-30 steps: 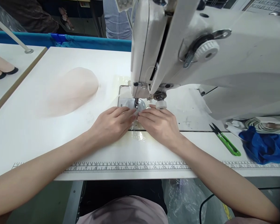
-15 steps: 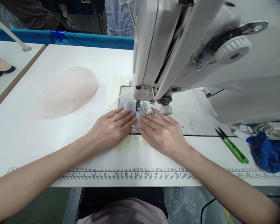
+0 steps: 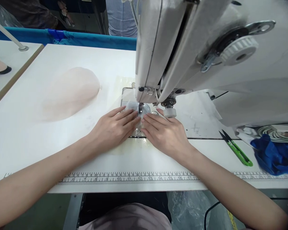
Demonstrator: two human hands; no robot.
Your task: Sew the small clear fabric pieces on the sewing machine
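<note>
Sheer cloth (image 3: 129,106): one piece, laid over the metal plate (image 3: 147,109) beside the presser foot (image 3: 140,109), partly under the hands. Left hand (image 3: 115,126) and right hand (image 3: 164,131): both laid flat, fingers outstretched and side by side, tips brought near each other just in front of the foot; nothing is seen pinched. The cloth is probably pressed from both sides so that it is kept smooth and straight. Pale oval piece (image 3: 72,92): placed on the desk (image 3: 50,150), left of the foot, perhaps for ready reach. Snips (image 3: 236,148): set down at the right, handles turned toward the front edge, presumably for easy pick-up. Hard to make out: the cloth's edges, nearly transparent; any stitching, covered by fingers; the left thumb, hidden. Cut off: the machine (image 3: 153,48), at top and right.
</note>
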